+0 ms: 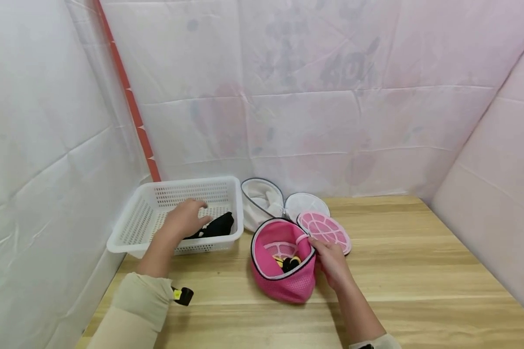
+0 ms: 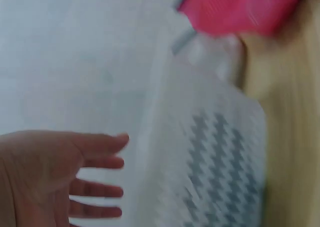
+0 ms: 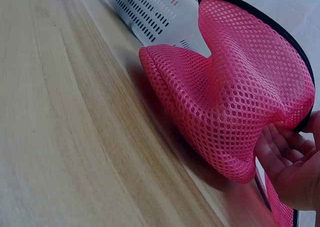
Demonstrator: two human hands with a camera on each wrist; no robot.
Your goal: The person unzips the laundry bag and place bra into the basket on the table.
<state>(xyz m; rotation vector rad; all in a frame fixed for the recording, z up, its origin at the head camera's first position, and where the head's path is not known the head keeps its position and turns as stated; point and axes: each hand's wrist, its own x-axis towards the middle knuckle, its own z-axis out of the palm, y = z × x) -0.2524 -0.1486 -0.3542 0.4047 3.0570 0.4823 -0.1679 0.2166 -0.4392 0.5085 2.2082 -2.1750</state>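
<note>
A pink mesh laundry bag (image 1: pixel 284 286) with a dark zipper edge stands on the table, its mouth facing up. Black and yellow items (image 1: pixel 289 263) lie inside it. My right hand (image 1: pixel 331 261) pinches the bag's rim on the right side; in the right wrist view the fingers curl at the mesh (image 3: pixel 230 102). My left hand (image 1: pixel 187 219) is over the white plastic basket (image 1: pixel 133 218), fingers spread with nothing in them. Beside it, black cloth (image 1: pixel 218 226) lies in the basket. In the left wrist view the left hand (image 2: pixel 75 177) shows straight, separated fingers.
Behind the pink bag a white mesh bag (image 1: pixel 255 213) lies open, its round white lid (image 1: pixel 307 204) next to it. The pink lid (image 1: pixel 325 230) overlaps that lid. Sheeted walls (image 1: pixel 288 72) enclose the wooden table (image 1: pixel 397 271) at the back and sides.
</note>
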